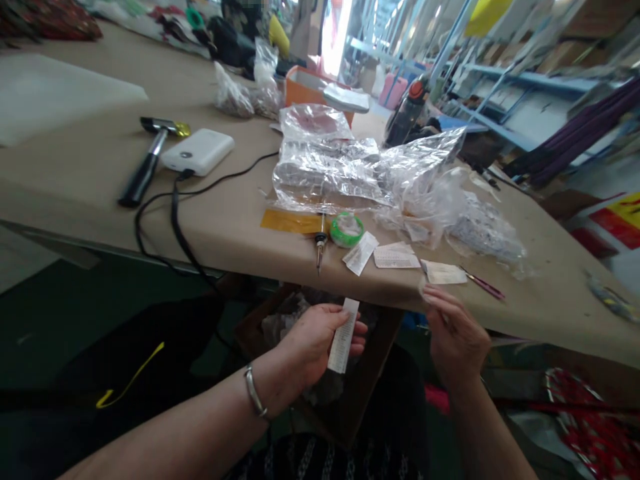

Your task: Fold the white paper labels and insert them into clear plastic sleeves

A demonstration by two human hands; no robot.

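Note:
My left hand (315, 340) is below the table's front edge, fingers closed on a narrow white printed paper strip (343, 337) held upright. My right hand (453, 330) is beside it, fingers pinched up at the table edge close to a small white slip (444, 273); what the fingertips hold is too small to name. More white slips (397, 256) lie on the brown table (230, 220) just above my hands, beside a green tape roll (347, 229) and a soldering iron (321, 243).
Crumpled clear plastic bags (360, 170) cover the table's middle. A hammer (145, 163), a white power bank (198, 151) with black cable, an orange box (307, 87) and a dark bottle (405, 113) stand farther back. A cardboard box (350, 400) sits under the table.

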